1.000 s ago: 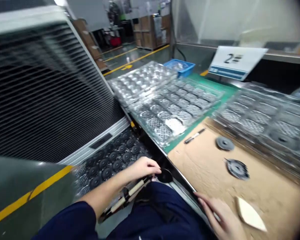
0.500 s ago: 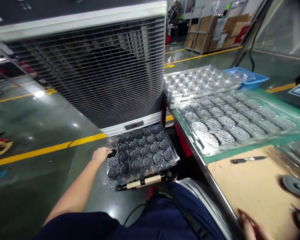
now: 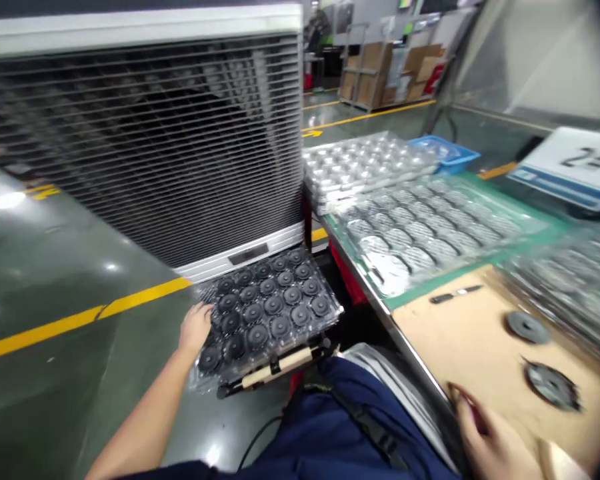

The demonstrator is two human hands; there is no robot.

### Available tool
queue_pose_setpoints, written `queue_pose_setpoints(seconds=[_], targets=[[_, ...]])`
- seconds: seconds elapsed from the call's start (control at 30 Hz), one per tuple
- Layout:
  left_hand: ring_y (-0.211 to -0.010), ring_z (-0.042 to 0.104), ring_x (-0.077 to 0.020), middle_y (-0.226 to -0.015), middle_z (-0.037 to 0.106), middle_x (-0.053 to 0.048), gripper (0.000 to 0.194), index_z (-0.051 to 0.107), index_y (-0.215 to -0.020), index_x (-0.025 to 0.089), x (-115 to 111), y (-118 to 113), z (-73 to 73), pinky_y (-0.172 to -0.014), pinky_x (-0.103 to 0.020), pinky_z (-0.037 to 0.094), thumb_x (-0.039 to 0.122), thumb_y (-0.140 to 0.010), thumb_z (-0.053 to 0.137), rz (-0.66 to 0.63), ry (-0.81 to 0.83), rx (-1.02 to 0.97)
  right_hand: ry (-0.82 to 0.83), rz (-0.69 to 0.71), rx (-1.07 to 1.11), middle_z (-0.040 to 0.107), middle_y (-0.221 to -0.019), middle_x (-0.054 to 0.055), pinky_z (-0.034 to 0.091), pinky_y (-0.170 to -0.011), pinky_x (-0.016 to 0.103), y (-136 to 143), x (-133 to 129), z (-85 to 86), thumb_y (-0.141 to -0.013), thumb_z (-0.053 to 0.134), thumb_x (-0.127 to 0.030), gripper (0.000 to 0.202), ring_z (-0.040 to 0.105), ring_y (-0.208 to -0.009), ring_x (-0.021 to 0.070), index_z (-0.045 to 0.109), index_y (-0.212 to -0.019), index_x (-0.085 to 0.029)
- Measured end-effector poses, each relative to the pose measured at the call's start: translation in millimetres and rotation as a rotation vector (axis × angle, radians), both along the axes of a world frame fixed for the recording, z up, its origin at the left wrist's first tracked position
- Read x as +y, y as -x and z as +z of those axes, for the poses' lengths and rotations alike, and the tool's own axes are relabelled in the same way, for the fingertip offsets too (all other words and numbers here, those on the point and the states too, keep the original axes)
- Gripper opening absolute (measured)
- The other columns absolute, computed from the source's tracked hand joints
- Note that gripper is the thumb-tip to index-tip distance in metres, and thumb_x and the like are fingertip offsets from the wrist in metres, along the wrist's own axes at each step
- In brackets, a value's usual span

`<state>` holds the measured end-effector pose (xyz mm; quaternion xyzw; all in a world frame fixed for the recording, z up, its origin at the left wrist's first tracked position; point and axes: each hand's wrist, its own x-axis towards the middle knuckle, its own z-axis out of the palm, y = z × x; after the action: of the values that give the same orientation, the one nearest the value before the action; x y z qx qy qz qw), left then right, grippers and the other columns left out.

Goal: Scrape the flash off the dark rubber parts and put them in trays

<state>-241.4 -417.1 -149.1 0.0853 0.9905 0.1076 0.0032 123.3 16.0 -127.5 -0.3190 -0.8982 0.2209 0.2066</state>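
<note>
My left hand [image 3: 196, 327] is at the left edge of a clear tray [image 3: 300, 337] filled with rows of round black parts [image 3: 258, 335]. Its fingertips bend down over the tray, and whatever lies under them is hidden. Near the table's front edge, my right hand [image 3: 485, 433] has its fingers curled around a thin brown object [image 3: 467, 398]. To the right of that hand, a round dark part with ragged edges [image 3: 553, 385] lies on the tan board [image 3: 430, 340], and a smooth grey disc [image 3: 527, 327] lies behind it.
A large grilled machine [image 3: 180, 167] stands behind the black-parts tray. On the table are a marker-like tool [image 3: 455, 294], a clear tray on a green mat [image 3: 545, 223], stacked trays [image 3: 370, 163] and a blue basket [image 3: 460, 163]. A sign [image 3: 575, 167] stands at the right.
The view has swung to the right. The black disc that was at my left fingertips no longer shows there. More of my right hand and the ragged part have come into view.
</note>
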Motion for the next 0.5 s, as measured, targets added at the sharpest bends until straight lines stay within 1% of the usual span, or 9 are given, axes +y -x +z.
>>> queue_pose_setpoints(seconds=[0.07,0.13,0.17,0.23,0.27,0.33,0.4,0.43,0.5], targets=[[-0.103,0.054,-0.0217,-0.116,0.055,-0.008,0.025,0.056,-0.106,0.017,38.3,-1.3,4.9,-0.087,-0.044,0.046,0.03,-0.085,0.051,-0.161,-0.102,0.076,-0.05,-0.013,0.011,0.071,-0.08,0.012,0.051,-0.06,0.036,-0.5,-1.5,0.7,-0.085,0.045,-0.033,0.029,0.066,-0.071,0.0258,0.067,-0.086,-0.014],[-0.104,0.054,-0.0219,-0.112,0.058,-0.008,0.02,0.059,-0.098,0.015,92.5,-12.3,7.1,-0.089,-0.045,0.044,0.027,-0.085,0.05,-0.376,-0.223,0.125,-0.072,-0.054,0.036,0.071,-0.086,0.01,0.051,-0.066,0.033,0.4,-4.6,-0.3,-0.087,0.045,-0.032,0.027,0.066,-0.075,0.0223,0.066,-0.091,-0.015],[-0.103,0.055,-0.0218,-0.108,0.06,-0.008,0.017,0.06,-0.093,0.014,123.9,-22.9,7.8,-0.09,-0.046,0.043,0.023,-0.086,0.048,-0.508,-0.286,0.134,-0.081,-0.068,0.048,0.07,-0.088,0.009,0.05,-0.069,0.032,1.5,-6.1,-0.5,-0.087,0.045,-0.031,0.026,0.066,-0.077,0.0208,0.065,-0.093,-0.016],[-0.099,0.057,-0.0213,-0.101,0.065,-0.009,0.028,0.064,-0.084,0.017,190.4,-54.0,10.7,-0.089,-0.045,0.043,0.014,-0.088,0.036,-0.816,-0.415,0.12,-0.093,-0.085,0.064,0.07,-0.089,0.007,0.049,-0.071,0.031,4.4,-8.4,1.0,-0.088,0.044,-0.028,0.024,0.065,-0.078,0.0184,0.064,-0.094,-0.017],[-0.098,0.058,-0.0198,-0.1,0.066,-0.008,0.031,0.065,-0.084,0.019,223.5,-73.1,13.5,-0.088,-0.042,0.044,0.012,-0.087,0.035,-0.997,-0.477,0.092,-0.094,-0.091,0.068,0.07,-0.087,0.007,0.049,-0.07,0.03,5.9,-9.2,2.7,-0.088,0.044,-0.027,0.023,0.065,-0.077,0.0174,0.064,-0.094,-0.018],[-0.093,0.061,-0.0161,-0.096,0.07,-0.003,0.026,0.067,-0.082,0.025,285.6,-113.6,22.5,-0.083,-0.034,0.047,0.012,-0.082,0.044,-1.399,-0.599,0.018,-0.087,-0.105,0.068,0.07,-0.083,0.006,0.048,-0.068,0.028,8.5,-9.7,6.5,-0.088,0.043,-0.023,0.023,0.064,-0.074,0.0161,0.065,-0.093,-0.019],[-0.09,0.062,-0.0132,-0.095,0.071,0.0,0.02,0.067,-0.082,0.028,340.6,-150.5,34.9,-0.079,-0.029,0.048,0.015,-0.078,0.052,-1.715,-0.721,-0.051,-0.077,-0.129,0.066,0.069,-0.078,0.005,0.048,-0.065,0.027,10.3,-9.2,9.0,-0.087,0.043,-0.021,0.023,0.063,-0.069,0.0156,0.065,-0.091,-0.018],[-0.091,0.062,-0.0132,-0.095,0.071,0.0,0.018,0.066,-0.084,0.028,365.1,-165.9,41.6,-0.078,-0.029,0.048,0.016,-0.077,0.055,-1.815,-0.783,-0.079,-0.071,-0.146,0.065,0.068,-0.076,0.005,0.047,-0.064,0.028,11.2,-8.7,9.4,-0.085,0.042,-0.02,0.023,0.062,-0.068,0.0159,0.065,-0.089,-0.018],[-0.091,0.062,-0.0147,-0.096,0.071,-0.003,0.021,0.066,-0.088,0.026,408.3,-189.6,53.1,-0.079,-0.031,0.047,0.013,-0.077,0.053,-1.898,-0.896,-0.137,-0.053,-0.186,0.063,0.068,-0.074,0.007,0.047,-0.063,0.028,13.4,-7.2,9.5,-0.082,0.042,-0.017,0.023,0.062,-0.068,0.0173,0.065,-0.084,-0.017]])
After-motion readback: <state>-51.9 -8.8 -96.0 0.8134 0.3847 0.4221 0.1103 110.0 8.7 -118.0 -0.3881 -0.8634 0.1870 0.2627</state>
